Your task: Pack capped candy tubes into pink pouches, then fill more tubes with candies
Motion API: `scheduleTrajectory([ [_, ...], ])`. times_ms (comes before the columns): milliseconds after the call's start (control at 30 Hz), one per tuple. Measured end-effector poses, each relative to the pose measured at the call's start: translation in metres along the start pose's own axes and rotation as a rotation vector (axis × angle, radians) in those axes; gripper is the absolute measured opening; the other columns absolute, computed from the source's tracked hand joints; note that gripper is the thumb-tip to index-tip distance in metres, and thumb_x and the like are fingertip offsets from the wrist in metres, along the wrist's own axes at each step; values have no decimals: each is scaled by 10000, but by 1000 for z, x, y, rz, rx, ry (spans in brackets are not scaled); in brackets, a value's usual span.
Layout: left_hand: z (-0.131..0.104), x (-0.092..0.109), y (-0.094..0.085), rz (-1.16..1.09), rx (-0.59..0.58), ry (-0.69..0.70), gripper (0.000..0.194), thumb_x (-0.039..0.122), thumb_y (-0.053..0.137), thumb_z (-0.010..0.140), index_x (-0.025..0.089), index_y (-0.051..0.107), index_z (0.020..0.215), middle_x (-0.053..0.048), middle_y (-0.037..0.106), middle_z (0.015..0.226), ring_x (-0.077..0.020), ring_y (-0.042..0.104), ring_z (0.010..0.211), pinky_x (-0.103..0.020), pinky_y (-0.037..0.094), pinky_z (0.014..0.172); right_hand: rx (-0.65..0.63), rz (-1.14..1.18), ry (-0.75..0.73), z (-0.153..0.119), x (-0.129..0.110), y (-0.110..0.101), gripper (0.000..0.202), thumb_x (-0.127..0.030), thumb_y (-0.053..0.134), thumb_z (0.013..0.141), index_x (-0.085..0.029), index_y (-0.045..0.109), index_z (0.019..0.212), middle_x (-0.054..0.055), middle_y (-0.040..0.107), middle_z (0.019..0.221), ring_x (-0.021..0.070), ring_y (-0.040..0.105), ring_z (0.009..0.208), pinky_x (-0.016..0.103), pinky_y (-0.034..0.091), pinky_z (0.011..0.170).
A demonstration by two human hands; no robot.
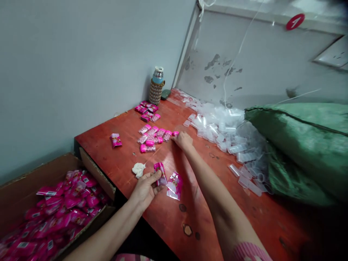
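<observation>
My left hand (148, 186) is closed on a pink printed plastic sleeve (160, 171), pinched between thumb and fingers above the table. Just right of it, more flat pink sleeves (174, 185) lie on the red surface. Reaching farther out, my right hand (183, 140) has its fingers closed at a small pink-capped bottle (175, 133), which they partly hide. Beside those fingers lies a group of clear bottles with pink caps (152, 136), filled with small pinkish pieces.
An open carton (73, 159) of pink packs stands at lower left. Clear plastic tubes (217, 127) are heaped at right before a green sack (301, 145). Wrapped packs (146, 108), a flask (156, 87) and a white crumpled wad (138, 169) sit on the red table (206, 224).
</observation>
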State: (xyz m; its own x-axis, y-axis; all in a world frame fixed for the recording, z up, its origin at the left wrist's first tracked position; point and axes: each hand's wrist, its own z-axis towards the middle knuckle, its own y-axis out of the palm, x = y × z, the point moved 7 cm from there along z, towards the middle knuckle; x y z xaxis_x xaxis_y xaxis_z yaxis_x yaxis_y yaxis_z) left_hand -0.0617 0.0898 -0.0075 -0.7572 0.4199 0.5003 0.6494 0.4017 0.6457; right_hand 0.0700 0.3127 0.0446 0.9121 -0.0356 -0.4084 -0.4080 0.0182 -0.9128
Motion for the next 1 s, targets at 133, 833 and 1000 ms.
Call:
scheduleTrajectory([
  [133,6,8,4,-193,48,22,52,118,625,709,133,575,705,-14,640,643,-114,615,562,-243,542,542,-92,58,26,-12,15,2,315,-371,704,528,-123,614,701,146,646,788,278,600,810,314,426,666],
  [833,-11,-24,47,-77,-103,62,212,279,678,665,136,524,691,12,573,549,-92,535,415,-179,417,353,-112,1006,72,-249,15,3,238,-457,434,812,-226,478,849,-57,477,512,99,440,371,212,339,353],
  [1000,-18,-20,58,146,-278,121,305,405,653,655,146,494,683,34,521,485,-83,444,311,-180,306,262,-210,1092,61,-253,11,7,271,-481,423,809,-211,452,821,-61,480,532,79,417,344,183,299,306],
])
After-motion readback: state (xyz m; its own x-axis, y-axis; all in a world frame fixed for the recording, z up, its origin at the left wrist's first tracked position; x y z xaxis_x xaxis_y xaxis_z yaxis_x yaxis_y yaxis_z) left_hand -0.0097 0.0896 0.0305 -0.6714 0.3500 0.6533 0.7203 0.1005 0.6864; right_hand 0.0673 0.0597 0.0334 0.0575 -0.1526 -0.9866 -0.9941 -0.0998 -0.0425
